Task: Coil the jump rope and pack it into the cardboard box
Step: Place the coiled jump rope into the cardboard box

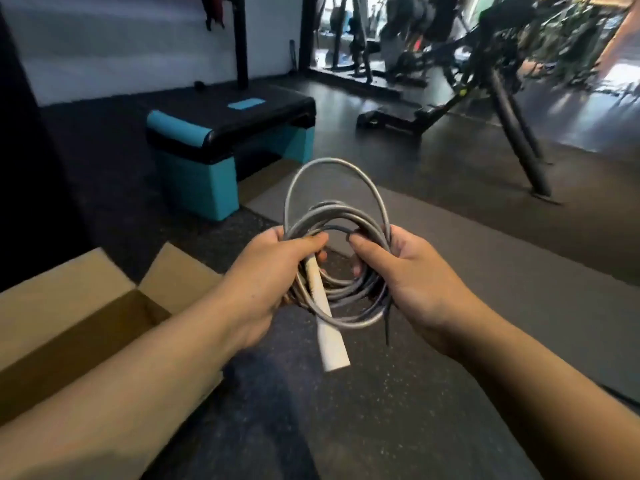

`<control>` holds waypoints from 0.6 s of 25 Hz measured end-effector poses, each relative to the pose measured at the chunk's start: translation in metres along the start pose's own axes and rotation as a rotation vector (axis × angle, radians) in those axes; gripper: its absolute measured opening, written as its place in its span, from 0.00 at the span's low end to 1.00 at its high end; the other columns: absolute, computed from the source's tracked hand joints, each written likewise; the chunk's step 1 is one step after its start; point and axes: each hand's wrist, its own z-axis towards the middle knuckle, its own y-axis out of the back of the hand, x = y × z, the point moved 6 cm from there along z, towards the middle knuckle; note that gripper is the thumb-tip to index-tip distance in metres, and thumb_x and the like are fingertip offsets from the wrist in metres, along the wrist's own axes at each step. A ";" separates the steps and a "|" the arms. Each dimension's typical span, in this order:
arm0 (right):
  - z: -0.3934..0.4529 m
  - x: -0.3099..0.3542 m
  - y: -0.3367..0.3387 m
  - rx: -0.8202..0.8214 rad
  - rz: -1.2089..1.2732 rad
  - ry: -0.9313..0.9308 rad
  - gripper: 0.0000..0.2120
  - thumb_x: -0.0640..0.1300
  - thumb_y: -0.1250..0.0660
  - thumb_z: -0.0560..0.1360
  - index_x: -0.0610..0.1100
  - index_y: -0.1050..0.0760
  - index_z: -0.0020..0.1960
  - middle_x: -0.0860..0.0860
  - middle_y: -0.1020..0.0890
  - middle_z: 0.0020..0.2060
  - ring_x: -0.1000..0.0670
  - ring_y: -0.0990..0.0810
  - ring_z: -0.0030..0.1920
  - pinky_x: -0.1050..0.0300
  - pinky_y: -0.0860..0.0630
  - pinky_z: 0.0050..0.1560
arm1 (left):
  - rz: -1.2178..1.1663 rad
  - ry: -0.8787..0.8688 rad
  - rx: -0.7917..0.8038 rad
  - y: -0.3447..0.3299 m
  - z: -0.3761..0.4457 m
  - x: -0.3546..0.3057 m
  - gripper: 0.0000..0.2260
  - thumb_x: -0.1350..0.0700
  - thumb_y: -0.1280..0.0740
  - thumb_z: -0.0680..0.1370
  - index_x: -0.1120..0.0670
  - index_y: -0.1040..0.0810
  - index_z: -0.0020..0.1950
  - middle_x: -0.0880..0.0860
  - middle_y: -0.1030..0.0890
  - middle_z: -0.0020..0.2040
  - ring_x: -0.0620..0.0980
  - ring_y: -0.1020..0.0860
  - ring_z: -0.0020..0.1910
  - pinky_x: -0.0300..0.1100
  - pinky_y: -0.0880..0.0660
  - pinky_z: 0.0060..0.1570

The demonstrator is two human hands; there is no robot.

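**Coiled jump rope held over the gym floor beside the open box**

A gym is seen, with a dark speckled rubber floor (pixel 346 427), a grey mat further out, and blurred black exercise machines (pixel 485 81) at the back. A black-and-teal aerobic step platform (pixel 214 140) stands on the floor ahead and to the left.

The grey, thin-corded jump rope (pixel 337 237) is held in the air between both hands, above the floor and just to the right of the open brown cardboard box (pixel 104 323), whose flaps are folded outward. The rope is not in the box.

The left hand (pixel 273 282) is closed as a grip around the left side of the coil and around the top of a white tapered plastic handle (pixel 327 327), which hangs down and to the right from it. The right hand (pixel 405 271) is curled around the right side of the coil, the thumb laid across the strands.

The rope is gathered in several loose loops, one larger loop standing above the rest. A dark thin end (pixel 388 320) dangles below the right hand.
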 end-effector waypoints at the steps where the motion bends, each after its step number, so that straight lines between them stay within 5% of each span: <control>1: 0.004 0.008 -0.026 0.055 0.003 -0.029 0.08 0.47 0.34 0.82 0.45 0.24 0.46 0.48 0.20 0.35 0.52 0.23 0.34 0.55 0.27 0.38 | -0.022 0.035 -0.062 0.027 -0.010 -0.005 0.12 0.56 0.28 0.76 0.58 0.19 0.57 0.53 0.16 0.39 0.53 0.19 0.41 0.49 0.22 0.47; 5: 0.016 0.059 -0.136 0.293 0.079 -0.191 0.06 0.51 0.32 0.78 0.50 0.22 0.44 0.51 0.18 0.35 0.48 0.21 0.38 0.48 0.27 0.44 | -0.007 0.119 -0.317 0.137 -0.056 -0.050 0.10 0.55 0.27 0.73 0.54 0.19 0.53 0.52 0.14 0.39 0.54 0.17 0.43 0.52 0.22 0.52; 9: 0.015 0.108 -0.228 0.445 0.089 -0.288 0.05 0.44 0.34 0.82 0.46 0.23 0.47 0.55 0.18 0.33 0.56 0.20 0.36 0.59 0.25 0.42 | 0.063 0.177 -0.598 0.217 -0.106 -0.090 0.10 0.55 0.27 0.74 0.55 0.19 0.55 0.57 0.14 0.49 0.58 0.16 0.51 0.52 0.21 0.57; 13: 0.012 0.102 -0.287 0.529 0.035 -0.377 0.05 0.49 0.34 0.80 0.48 0.25 0.52 0.48 0.19 0.39 0.47 0.21 0.43 0.35 0.23 0.58 | 0.128 0.228 -0.719 0.263 -0.126 -0.089 0.14 0.55 0.29 0.77 0.51 0.24 0.62 0.50 0.16 0.52 0.50 0.18 0.52 0.47 0.23 0.55; 15: 0.019 0.089 -0.310 0.558 0.020 -0.442 0.03 0.48 0.34 0.81 0.50 0.26 0.51 0.48 0.20 0.39 0.45 0.22 0.44 0.33 0.25 0.61 | 0.098 0.250 -0.789 0.283 -0.126 -0.076 0.16 0.55 0.28 0.77 0.51 0.27 0.63 0.49 0.18 0.52 0.48 0.19 0.51 0.46 0.23 0.54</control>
